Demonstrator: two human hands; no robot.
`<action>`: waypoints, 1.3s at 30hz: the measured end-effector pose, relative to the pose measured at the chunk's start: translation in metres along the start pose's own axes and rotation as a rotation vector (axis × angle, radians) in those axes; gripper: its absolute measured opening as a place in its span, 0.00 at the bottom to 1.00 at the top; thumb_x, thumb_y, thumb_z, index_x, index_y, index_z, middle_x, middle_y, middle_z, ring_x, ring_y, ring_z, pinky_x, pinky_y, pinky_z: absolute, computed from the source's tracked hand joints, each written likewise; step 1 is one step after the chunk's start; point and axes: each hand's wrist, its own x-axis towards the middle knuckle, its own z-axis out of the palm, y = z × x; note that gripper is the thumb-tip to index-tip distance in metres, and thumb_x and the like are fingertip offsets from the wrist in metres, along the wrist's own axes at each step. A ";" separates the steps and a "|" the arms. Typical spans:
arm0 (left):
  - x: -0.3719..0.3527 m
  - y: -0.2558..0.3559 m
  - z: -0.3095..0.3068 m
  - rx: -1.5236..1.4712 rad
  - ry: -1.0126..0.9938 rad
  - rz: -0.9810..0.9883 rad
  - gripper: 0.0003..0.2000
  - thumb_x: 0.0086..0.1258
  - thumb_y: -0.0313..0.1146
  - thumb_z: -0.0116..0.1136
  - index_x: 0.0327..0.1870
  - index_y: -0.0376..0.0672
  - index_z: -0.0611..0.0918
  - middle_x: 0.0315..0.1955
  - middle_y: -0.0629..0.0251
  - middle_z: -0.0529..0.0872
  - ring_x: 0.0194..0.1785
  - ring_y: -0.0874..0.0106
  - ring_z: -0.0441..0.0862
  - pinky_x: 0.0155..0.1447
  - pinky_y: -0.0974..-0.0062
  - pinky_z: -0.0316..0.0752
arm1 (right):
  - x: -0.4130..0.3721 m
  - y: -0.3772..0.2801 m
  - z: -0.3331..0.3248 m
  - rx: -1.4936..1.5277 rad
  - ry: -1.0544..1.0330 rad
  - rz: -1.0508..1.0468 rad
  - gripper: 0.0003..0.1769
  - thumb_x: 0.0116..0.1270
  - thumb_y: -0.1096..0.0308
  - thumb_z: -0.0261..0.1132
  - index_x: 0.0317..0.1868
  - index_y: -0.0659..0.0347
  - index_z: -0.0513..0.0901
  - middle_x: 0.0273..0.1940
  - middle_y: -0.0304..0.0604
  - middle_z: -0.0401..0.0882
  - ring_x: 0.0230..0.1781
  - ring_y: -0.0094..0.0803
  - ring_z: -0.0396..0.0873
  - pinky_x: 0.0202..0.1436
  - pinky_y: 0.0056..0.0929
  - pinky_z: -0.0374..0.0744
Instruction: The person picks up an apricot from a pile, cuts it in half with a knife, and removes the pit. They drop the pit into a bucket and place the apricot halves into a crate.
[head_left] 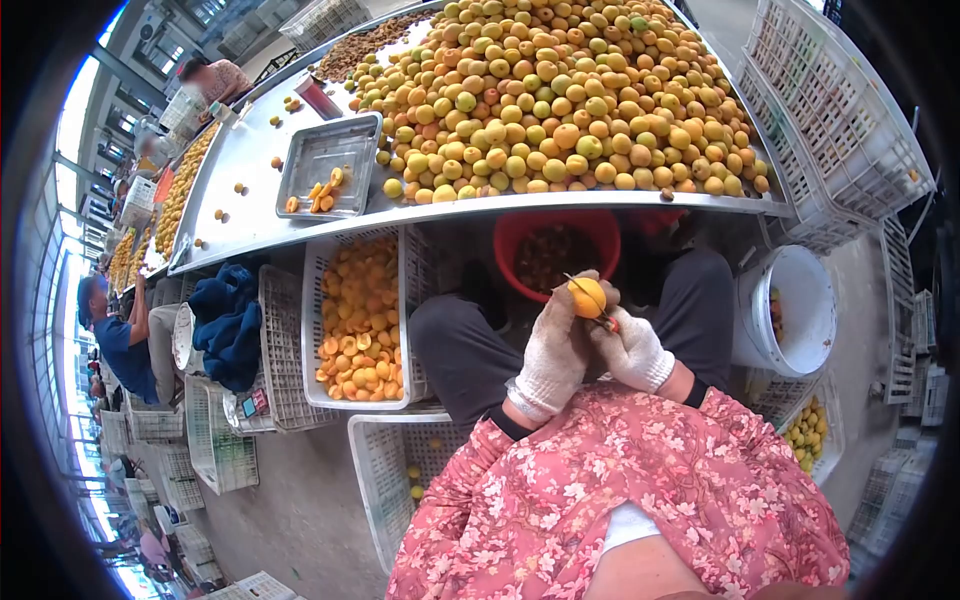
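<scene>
My left hand (553, 358), in a white knit glove, has its fingers wrapped round a yellow-orange fruit (587, 297) above my lap. A thin dark line runs across the fruit. My right hand (633, 352), also gloved, is closed on a small tool with a red part (613, 324), just below the fruit. The tool's blade is too small to make out clearly. Beyond the hands, a red basin (507, 262) between my knees holds brownish pieces. To the left, a white crate (312, 330) contains many halved orange fruits.
A large fruit pile (560, 100) covers the metal table (240, 180), which also bears a metal tray (290, 180) with fruit pieces. A white bucket (745, 320) stands at the right, below stacked crates (840, 100). A lower crate (375, 490) sits beside me. Several people sit at the left.
</scene>
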 end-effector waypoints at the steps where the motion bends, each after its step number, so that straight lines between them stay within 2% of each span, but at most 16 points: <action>1: 0.003 -0.001 0.002 0.262 0.050 0.144 0.24 0.78 0.40 0.56 0.70 0.40 0.69 0.57 0.58 0.80 0.56 0.73 0.78 0.64 0.74 0.72 | 0.001 -0.004 -0.002 0.025 -0.060 0.075 0.10 0.73 0.64 0.62 0.45 0.62 0.76 0.31 0.51 0.82 0.30 0.47 0.84 0.34 0.35 0.79; 2: 0.005 0.000 0.004 0.526 0.100 0.288 0.25 0.78 0.42 0.57 0.70 0.40 0.69 0.58 0.56 0.80 0.56 0.71 0.78 0.64 0.72 0.72 | 0.003 -0.005 -0.002 0.027 -0.062 0.070 0.10 0.73 0.64 0.62 0.45 0.62 0.76 0.31 0.51 0.82 0.30 0.47 0.84 0.34 0.35 0.79; 4: 0.001 0.006 0.008 0.585 0.060 0.325 0.24 0.78 0.41 0.56 0.70 0.40 0.69 0.58 0.56 0.79 0.56 0.72 0.78 0.64 0.72 0.72 | 0.006 -0.008 -0.003 0.033 -0.113 0.150 0.08 0.74 0.68 0.58 0.47 0.62 0.76 0.32 0.40 0.81 0.32 0.24 0.79 0.36 0.26 0.77; 5: 0.000 0.007 0.010 0.640 0.021 0.355 0.24 0.78 0.39 0.56 0.70 0.41 0.69 0.59 0.57 0.79 0.56 0.72 0.78 0.64 0.73 0.72 | 0.008 -0.009 -0.004 0.032 -0.110 0.149 0.08 0.74 0.68 0.58 0.47 0.62 0.76 0.32 0.40 0.81 0.32 0.24 0.79 0.36 0.26 0.77; 7: 0.002 0.003 0.011 0.617 0.048 0.347 0.25 0.78 0.44 0.56 0.69 0.39 0.70 0.57 0.57 0.81 0.58 0.70 0.78 0.65 0.71 0.72 | 0.008 -0.011 -0.002 0.027 -0.062 0.091 0.10 0.73 0.63 0.61 0.45 0.62 0.77 0.29 0.49 0.81 0.29 0.42 0.84 0.33 0.35 0.78; 9: 0.007 -0.007 0.002 0.324 0.071 0.199 0.25 0.77 0.49 0.56 0.65 0.39 0.73 0.51 0.59 0.84 0.54 0.73 0.80 0.60 0.76 0.74 | 0.007 0.010 0.011 -0.023 0.032 -0.006 0.10 0.73 0.64 0.61 0.46 0.62 0.77 0.29 0.50 0.82 0.30 0.44 0.85 0.33 0.35 0.79; 10: 0.010 -0.012 0.006 0.186 0.099 0.145 0.29 0.77 0.57 0.51 0.61 0.38 0.75 0.47 0.58 0.86 0.51 0.72 0.81 0.59 0.76 0.74 | 0.008 0.014 0.015 -0.076 0.120 -0.107 0.10 0.73 0.64 0.61 0.46 0.62 0.77 0.29 0.51 0.82 0.30 0.46 0.85 0.33 0.35 0.79; 15: 0.010 -0.009 0.002 0.121 0.006 0.068 0.29 0.77 0.57 0.50 0.63 0.37 0.73 0.52 0.60 0.83 0.53 0.72 0.80 0.63 0.75 0.72 | 0.005 0.001 0.001 -0.025 0.007 -0.013 0.12 0.72 0.64 0.61 0.48 0.64 0.77 0.31 0.55 0.83 0.34 0.54 0.85 0.34 0.39 0.80; 16: 0.013 -0.008 0.002 0.305 0.083 0.180 0.30 0.77 0.57 0.51 0.65 0.39 0.72 0.54 0.59 0.83 0.54 0.71 0.80 0.63 0.73 0.72 | 0.007 -0.005 -0.002 0.003 -0.036 0.063 0.12 0.72 0.64 0.61 0.48 0.64 0.77 0.32 0.56 0.83 0.35 0.56 0.84 0.34 0.41 0.80; 17: 0.015 -0.007 0.003 0.489 0.160 0.290 0.30 0.76 0.57 0.52 0.66 0.40 0.71 0.55 0.58 0.82 0.56 0.70 0.79 0.64 0.71 0.72 | 0.010 -0.005 -0.001 0.004 -0.030 0.060 0.12 0.72 0.64 0.61 0.48 0.64 0.77 0.32 0.56 0.83 0.35 0.56 0.84 0.34 0.41 0.80; 21: 0.015 0.004 -0.004 0.354 0.094 0.245 0.26 0.77 0.50 0.54 0.67 0.41 0.70 0.50 0.59 0.84 0.56 0.69 0.79 0.62 0.71 0.73 | 0.017 0.012 0.005 -0.062 -0.044 0.027 0.15 0.72 0.60 0.62 0.47 0.65 0.77 0.32 0.57 0.83 0.34 0.57 0.84 0.34 0.42 0.80; 23: 0.014 0.004 -0.002 0.300 0.076 0.199 0.28 0.76 0.53 0.55 0.65 0.39 0.72 0.48 0.59 0.84 0.58 0.68 0.78 0.64 0.71 0.71 | 0.017 0.016 0.006 -0.186 -0.020 0.011 0.16 0.72 0.59 0.63 0.49 0.64 0.77 0.33 0.58 0.83 0.34 0.58 0.83 0.34 0.44 0.80; 25: 0.017 -0.001 0.000 0.060 0.094 0.088 0.29 0.74 0.56 0.57 0.62 0.38 0.74 0.44 0.61 0.84 0.49 0.71 0.80 0.59 0.73 0.74 | 0.017 0.019 0.008 -0.183 0.017 -0.036 0.17 0.72 0.59 0.63 0.50 0.64 0.77 0.33 0.57 0.83 0.34 0.58 0.83 0.34 0.45 0.80; 29: 0.017 -0.004 0.001 0.147 0.099 -0.003 0.34 0.70 0.65 0.54 0.55 0.37 0.79 0.43 0.62 0.84 0.48 0.72 0.79 0.58 0.74 0.73 | 0.015 0.023 0.007 -0.151 0.033 -0.078 0.20 0.71 0.59 0.63 0.56 0.64 0.75 0.34 0.57 0.83 0.36 0.58 0.84 0.36 0.45 0.81; 32: 0.023 -0.012 -0.005 0.093 0.159 0.050 0.37 0.69 0.69 0.51 0.53 0.36 0.80 0.43 0.62 0.83 0.48 0.71 0.79 0.59 0.74 0.72 | 0.017 0.018 0.008 -0.101 0.028 -0.062 0.21 0.71 0.61 0.62 0.59 0.64 0.74 0.36 0.58 0.84 0.38 0.58 0.84 0.38 0.43 0.82; 39: 0.016 -0.009 -0.010 0.033 0.180 -0.069 0.38 0.67 0.70 0.53 0.54 0.36 0.79 0.46 0.60 0.83 0.52 0.68 0.79 0.63 0.71 0.71 | 0.011 0.035 0.009 0.083 -0.042 -0.049 0.22 0.72 0.65 0.61 0.63 0.64 0.72 0.37 0.56 0.84 0.42 0.53 0.85 0.44 0.38 0.81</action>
